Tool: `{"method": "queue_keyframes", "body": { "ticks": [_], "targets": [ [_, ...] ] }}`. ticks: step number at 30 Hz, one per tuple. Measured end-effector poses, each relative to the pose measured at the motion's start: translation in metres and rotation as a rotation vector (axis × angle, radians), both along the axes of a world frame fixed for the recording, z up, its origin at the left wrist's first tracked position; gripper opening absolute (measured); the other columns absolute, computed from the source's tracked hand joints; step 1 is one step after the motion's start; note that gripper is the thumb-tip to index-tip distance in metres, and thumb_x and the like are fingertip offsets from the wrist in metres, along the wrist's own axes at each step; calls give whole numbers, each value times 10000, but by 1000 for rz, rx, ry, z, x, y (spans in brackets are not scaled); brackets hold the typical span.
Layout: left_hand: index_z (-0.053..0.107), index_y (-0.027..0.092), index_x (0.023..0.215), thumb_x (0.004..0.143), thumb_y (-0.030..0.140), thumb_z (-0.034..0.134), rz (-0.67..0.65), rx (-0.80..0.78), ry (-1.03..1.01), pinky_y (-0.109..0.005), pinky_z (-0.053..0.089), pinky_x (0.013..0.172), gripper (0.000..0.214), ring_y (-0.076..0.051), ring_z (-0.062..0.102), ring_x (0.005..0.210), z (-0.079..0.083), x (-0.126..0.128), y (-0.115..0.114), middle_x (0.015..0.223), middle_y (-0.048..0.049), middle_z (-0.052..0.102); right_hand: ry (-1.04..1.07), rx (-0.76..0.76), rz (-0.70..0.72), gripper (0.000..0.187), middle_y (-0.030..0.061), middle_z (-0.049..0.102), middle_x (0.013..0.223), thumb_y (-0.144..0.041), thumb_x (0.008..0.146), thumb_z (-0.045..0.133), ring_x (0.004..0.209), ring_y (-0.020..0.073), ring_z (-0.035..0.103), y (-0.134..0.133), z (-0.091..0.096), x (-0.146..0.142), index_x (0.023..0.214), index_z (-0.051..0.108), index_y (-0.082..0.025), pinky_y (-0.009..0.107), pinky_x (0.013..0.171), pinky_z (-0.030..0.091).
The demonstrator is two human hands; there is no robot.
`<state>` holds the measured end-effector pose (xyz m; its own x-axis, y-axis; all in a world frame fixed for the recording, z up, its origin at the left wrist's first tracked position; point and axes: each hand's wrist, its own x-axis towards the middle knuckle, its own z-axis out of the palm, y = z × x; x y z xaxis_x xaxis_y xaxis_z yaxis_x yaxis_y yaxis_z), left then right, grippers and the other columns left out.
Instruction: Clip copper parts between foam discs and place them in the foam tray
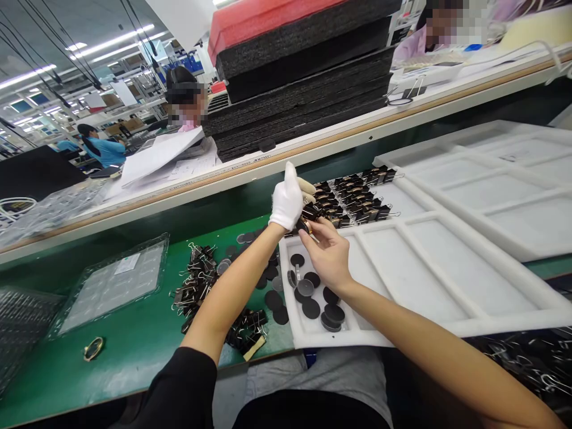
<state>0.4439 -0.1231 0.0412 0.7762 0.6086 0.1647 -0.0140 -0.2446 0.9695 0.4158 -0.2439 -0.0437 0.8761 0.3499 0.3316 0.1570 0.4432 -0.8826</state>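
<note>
head view: a green worktop [134, 333] carries a white foam tray [424, 268] of shallow compartments. rows of black clips [353, 193] fill its far-left compartment, and black discs [313, 298] lie in the near-left one. a loose heap of clips [196, 280] sits on the worktop just beside the tray. above the tray's left part, the gloved left hand [287, 199] is curled shut around one clip [307, 213]. the bare right hand [328, 253] pinches thumb and forefinger at that clip's underside.
</note>
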Motion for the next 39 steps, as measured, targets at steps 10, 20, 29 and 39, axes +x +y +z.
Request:
{"method": "queue_keyframes", "body": {
  "ticks": [10,20,29,39],
  "targets": [
    [718,171,795,1017,656,470,101,38,-146,-272,491,635,588,-142,578,496,3,1,17,434,-3,566,153,129,45,375,86,709,1172,-498,817,860,1110,244,717,2,-5,3,1026,739,-211,501,1054,614],
    [739,205,776,1046,699,374,175,41,-256,-302,500,665,671,-158,585,500,-17,15,27,417,16,492,19,33,-116,423,83,762,1122,-549,826,834,1110,238,731,-1,-7,17,1069,741,-216,458,1082,587],
    [713,185,768,1051,736,214,294,-13,-267,-348,558,773,796,-178,638,590,-25,30,23,498,-16,517,159,160,-53,405,36,795,1198,-396,738,920,1152,230,737,5,-9,24,1098,830,-234,473,1158,555],
    [684,150,804,1084,672,95,367,-152,-198,-363,545,880,836,-186,712,780,-26,36,13,681,-33,629,69,115,-102,430,29,783,1230,-433,757,885,1197,265,731,8,-16,37,1135,821,-239,506,1152,565]
  ]
}}
